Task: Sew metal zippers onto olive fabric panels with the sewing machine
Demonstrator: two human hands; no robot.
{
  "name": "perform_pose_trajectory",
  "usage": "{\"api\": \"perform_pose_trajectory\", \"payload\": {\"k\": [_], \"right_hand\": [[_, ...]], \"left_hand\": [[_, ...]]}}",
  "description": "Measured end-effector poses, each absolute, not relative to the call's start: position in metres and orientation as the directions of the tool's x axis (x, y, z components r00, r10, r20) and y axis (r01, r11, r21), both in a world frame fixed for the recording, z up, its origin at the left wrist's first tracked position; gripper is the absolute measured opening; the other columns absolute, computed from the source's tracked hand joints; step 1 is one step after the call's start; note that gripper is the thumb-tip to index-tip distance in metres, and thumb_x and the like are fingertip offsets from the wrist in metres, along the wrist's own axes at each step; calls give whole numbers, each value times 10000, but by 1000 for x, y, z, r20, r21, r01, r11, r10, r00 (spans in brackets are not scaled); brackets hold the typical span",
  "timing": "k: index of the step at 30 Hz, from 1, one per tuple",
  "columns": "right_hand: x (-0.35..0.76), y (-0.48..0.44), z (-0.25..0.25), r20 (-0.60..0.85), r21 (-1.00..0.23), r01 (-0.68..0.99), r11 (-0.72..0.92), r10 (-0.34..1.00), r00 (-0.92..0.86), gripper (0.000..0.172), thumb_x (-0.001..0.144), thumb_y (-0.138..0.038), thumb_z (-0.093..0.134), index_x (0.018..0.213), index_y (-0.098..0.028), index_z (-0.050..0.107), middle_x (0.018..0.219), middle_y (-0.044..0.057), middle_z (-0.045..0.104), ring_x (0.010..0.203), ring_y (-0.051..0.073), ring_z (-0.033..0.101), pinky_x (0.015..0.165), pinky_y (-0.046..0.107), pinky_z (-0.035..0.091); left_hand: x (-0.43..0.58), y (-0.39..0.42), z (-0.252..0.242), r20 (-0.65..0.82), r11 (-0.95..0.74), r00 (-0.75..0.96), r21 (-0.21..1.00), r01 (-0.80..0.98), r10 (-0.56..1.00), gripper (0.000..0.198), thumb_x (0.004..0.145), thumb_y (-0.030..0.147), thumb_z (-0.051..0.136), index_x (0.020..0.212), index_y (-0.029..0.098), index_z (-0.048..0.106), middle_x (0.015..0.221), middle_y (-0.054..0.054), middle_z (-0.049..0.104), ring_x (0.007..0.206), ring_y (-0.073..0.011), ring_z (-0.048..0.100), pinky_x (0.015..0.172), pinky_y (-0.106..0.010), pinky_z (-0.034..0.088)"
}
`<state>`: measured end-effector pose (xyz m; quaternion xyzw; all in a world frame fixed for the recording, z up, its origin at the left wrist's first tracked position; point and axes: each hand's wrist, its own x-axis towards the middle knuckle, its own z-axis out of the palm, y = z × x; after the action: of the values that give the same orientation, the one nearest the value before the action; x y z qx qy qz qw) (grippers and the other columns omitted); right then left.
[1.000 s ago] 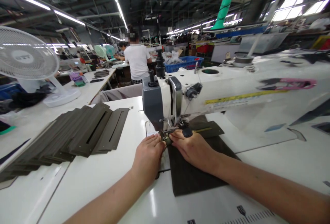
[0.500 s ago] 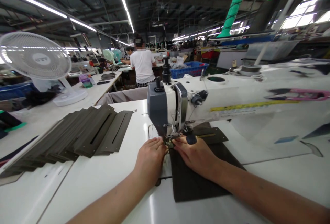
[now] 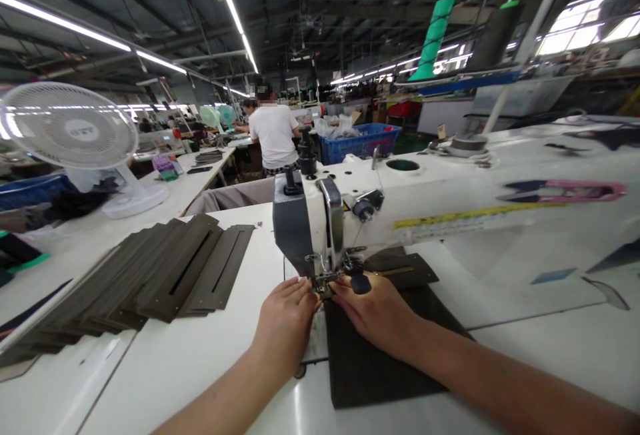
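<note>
The left hand point(image 3: 285, 325) and right hand point(image 3: 375, 311) sit close together on the desk point(image 3: 165, 381), fingers narrowly gathered at the sewing machine's presser foot point(image 3: 325, 285); I cannot tell whether they grip the small piece there; the right hand rests on a dark olive fabric panel point(image 3: 375, 348), which lies under and behind the foot; a fanned stack of slotted olive panels point(image 3: 170, 268) lies left of the machine head point(image 3: 300, 221).

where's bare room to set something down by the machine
Bare white table lies between the slotted olive strips and your left hand, and right of the dark fabric panel. Crowded: the presser foot by your right hand.
</note>
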<state>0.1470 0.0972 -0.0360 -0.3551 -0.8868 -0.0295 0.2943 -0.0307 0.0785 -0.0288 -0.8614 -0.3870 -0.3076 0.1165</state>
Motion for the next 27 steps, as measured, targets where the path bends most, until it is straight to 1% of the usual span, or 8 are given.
{"api": "perform_pose_trajectory", "payload": {"k": [7,12,16,19,21,23,25,27], "right_hand": [[148,92,-32,487,-250,621,743,651,-583,211,828,-122,429,843,-150,638,888,86,667,869,196,609,806,319,466],[150,91,-35,483,-278,616,737,661,-574,214,826,-126,415,760,-152,617,789,80,653,906,205,596,835,327,458],[148,94,-39,497,-266,632,728,665,-557,205,818,-124,427,786,-166,624,903,81,660,891,198,597,825,329,462],[147,93,-42,471,-214,735,644,727,-499,195,822,-238,487,918,-150,632,1005,114,638,969,251,561,929,451,377],[148,90,-44,432,-165,832,530,797,-422,407,798,-425,524,1048,-114,604,1096,163,596,1086,338,479,969,570,264],[153,81,-49,392,-117,893,435,846,-361,653,758,-593,487,1159,-81,547,1216,202,514,1187,405,358,963,629,204],[160,67,-55,378,-66,915,399,858,-347,752,763,-653,409,1227,-68,491,1309,203,422,1240,416,273,959,633,198],[167,46,-61,412,-11,921,389,841,-351,750,790,-640,358,1259,-62,454,1351,192,367,1257,403,250,963,616,207]], "left_hand": [[-34,74,-32,614,-690,538,16,724,578,174,849,124,445,765,146,596,837,-83,687,828,-196,653,826,-365,525],[-35,72,-31,632,-709,539,24,705,557,210,854,112,414,755,153,594,832,-73,690,796,-179,659,803,-346,535],[-37,74,-32,644,-700,520,33,713,561,216,855,109,409,773,155,604,837,-74,691,803,-182,657,804,-349,526],[-39,72,-31,598,-654,486,88,751,638,226,853,107,397,814,169,611,885,-64,688,838,-171,646,829,-347,505],[-38,67,-30,530,-551,430,87,830,731,243,855,119,382,921,167,611,982,-80,668,932,-193,618,896,-396,458],[-34,59,-28,447,-423,369,24,906,815,277,855,170,402,1069,121,570,1122,-138,602,1085,-259,533,965,-484,375],[-28,48,-25,359,-371,358,-36,928,862,377,850,261,443,1167,68,509,1236,-197,503,1203,-326,403,993,-554,296],[-21,33,-21,256,-402,388,4,916,886,458,843,328,466,1213,59,471,1306,-216,415,1256,-347,308,1007,-575,249]]}}
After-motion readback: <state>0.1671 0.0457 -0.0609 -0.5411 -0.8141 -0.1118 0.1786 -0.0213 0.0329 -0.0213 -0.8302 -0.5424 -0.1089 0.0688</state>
